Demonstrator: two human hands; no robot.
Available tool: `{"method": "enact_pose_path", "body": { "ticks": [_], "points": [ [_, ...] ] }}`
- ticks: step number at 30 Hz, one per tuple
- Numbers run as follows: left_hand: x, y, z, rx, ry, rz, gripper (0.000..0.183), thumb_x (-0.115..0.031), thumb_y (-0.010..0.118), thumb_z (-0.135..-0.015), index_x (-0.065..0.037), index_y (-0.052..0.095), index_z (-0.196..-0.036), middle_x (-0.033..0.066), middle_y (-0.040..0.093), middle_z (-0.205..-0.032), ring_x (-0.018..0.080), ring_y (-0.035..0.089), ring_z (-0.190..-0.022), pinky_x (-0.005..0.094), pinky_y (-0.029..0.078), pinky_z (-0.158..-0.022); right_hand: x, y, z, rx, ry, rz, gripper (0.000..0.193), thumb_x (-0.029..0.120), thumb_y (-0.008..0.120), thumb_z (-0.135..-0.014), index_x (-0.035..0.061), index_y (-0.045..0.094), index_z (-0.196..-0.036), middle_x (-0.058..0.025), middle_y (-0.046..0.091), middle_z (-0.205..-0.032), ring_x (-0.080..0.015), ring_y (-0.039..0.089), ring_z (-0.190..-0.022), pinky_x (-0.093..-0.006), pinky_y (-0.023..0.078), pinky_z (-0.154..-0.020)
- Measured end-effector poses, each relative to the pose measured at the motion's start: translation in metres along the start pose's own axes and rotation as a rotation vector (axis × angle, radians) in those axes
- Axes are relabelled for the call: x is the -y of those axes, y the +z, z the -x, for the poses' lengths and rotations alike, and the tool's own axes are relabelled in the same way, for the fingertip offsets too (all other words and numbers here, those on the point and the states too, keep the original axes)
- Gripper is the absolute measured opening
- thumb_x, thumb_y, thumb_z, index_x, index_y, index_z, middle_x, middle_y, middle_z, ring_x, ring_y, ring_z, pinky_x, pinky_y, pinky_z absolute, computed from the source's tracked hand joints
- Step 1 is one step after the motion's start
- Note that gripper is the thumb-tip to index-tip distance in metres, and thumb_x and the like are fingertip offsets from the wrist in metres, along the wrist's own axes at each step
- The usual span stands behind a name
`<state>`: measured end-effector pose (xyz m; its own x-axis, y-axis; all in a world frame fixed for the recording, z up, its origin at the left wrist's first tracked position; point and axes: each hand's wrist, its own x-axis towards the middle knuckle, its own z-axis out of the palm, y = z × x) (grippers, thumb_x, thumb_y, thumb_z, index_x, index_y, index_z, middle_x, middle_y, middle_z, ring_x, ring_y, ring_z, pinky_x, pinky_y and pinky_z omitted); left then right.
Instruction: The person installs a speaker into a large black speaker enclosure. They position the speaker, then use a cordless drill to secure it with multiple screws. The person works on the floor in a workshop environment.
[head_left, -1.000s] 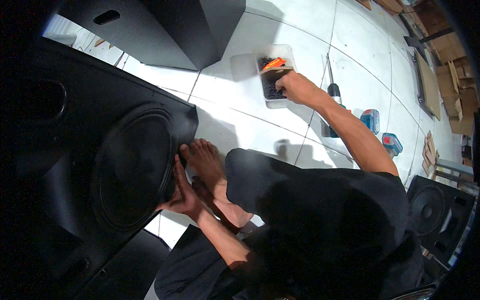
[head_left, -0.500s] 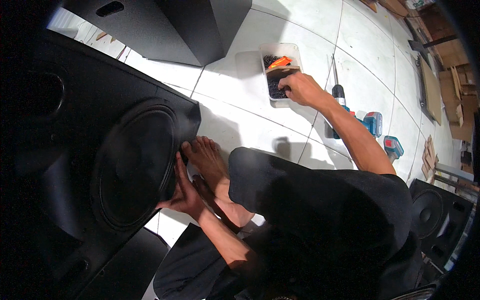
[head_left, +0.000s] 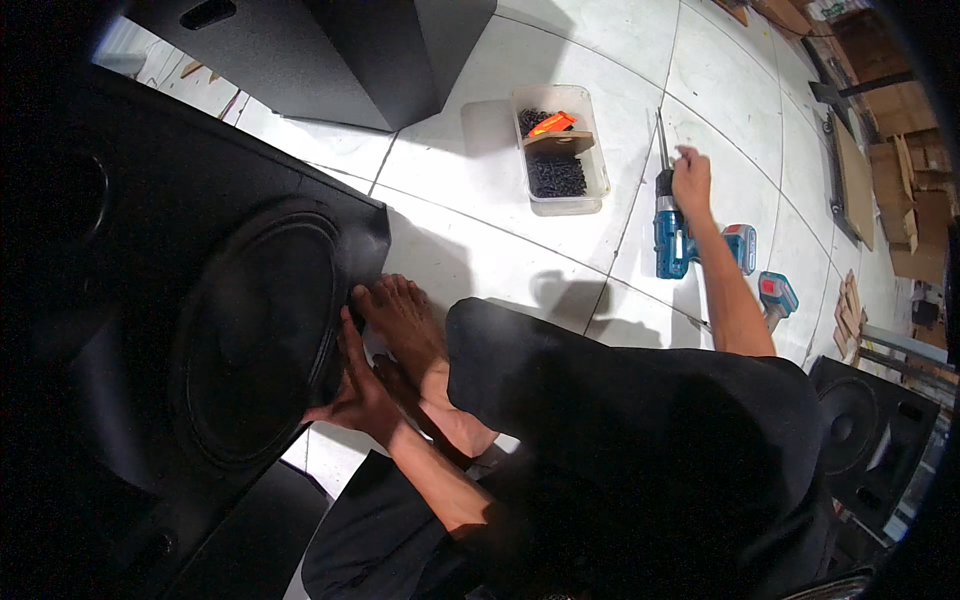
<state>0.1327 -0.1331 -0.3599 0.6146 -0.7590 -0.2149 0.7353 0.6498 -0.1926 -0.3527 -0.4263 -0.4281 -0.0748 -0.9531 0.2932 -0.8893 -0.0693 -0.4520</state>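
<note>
A large black speaker cabinet (head_left: 120,240) with a round speaker cone (head_left: 265,335) lies tilted at the left. My left hand (head_left: 365,400) rests against its near right edge, thumb and fingers spread apart. Over on the right, my right hand (head_left: 692,185) is beside the chuck of a teal cordless drill (head_left: 672,245), which has a long bit and lies on the floor. Its fingers are curled together; whatever they pinch is too small to make out. A clear plastic box (head_left: 570,207) holds black screws (head_left: 557,176), a wooden divider and an orange item (head_left: 552,124).
Another black cabinet (head_left: 320,60) stands at the far left. A second teal power tool (head_left: 777,293) lies right of the drill. A smaller speaker (head_left: 845,430), wood scraps (head_left: 849,312) and cardboard (head_left: 890,195) line the right side. My bare foot (head_left: 408,325) is against the big cabinet.
My right hand has come out of the screw box and moved right to the drill's chuck. My left hand stays at the cabinet's edge. The view has shifted slightly.
</note>
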Motion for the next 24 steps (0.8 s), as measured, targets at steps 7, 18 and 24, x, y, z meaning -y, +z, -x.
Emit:
{"method": "enact_pose_path", "body": {
  "ticks": [7,18,24],
  "points": [
    [0.009,0.022,0.002,-0.066,0.146,0.091,0.14,-0.056,0.08,-0.064,0.012,-0.012,-0.144,0.0305,-0.017,-0.153,0.0495,-0.013,-0.141,0.0639,0.003,-0.118,0.048,-0.01,0.082,0.023,0.154,0.073,0.025,0.004,0.05,-0.089,-0.0038,0.059,-0.11,-0.0277,0.048,-0.107,-0.0425,0.054,-0.097,-0.0455,0.046,-0.088],
    [0.007,0.016,0.003,-0.09,0.136,0.107,0.138,-0.055,0.08,-0.065,0.012,-0.011,-0.145,0.0299,-0.017,-0.153,0.0492,-0.013,-0.141,0.0632,0.0,-0.117,0.032,-0.027,0.042,0.293,0.436,-0.581,0.027,0.006,0.053,-0.089,-0.0099,0.062,-0.108,-0.0125,0.067,-0.089,-0.0173,0.064,-0.079,-0.0287,0.051,-0.076],
    [0.0,0.009,0.0,-0.097,0.09,0.118,0.137,-0.059,0.079,-0.065,0.011,-0.006,-0.146,0.0299,-0.011,-0.154,0.0463,-0.008,-0.143,0.0631,0.004,-0.118,0.048,-0.012,-0.038,0.743,0.256,-0.327,0.027,0.005,0.055,-0.082,-0.0051,0.069,-0.103,-0.01,0.069,-0.091,-0.0154,0.06,-0.079,-0.0277,0.049,-0.073]
  ]
}}
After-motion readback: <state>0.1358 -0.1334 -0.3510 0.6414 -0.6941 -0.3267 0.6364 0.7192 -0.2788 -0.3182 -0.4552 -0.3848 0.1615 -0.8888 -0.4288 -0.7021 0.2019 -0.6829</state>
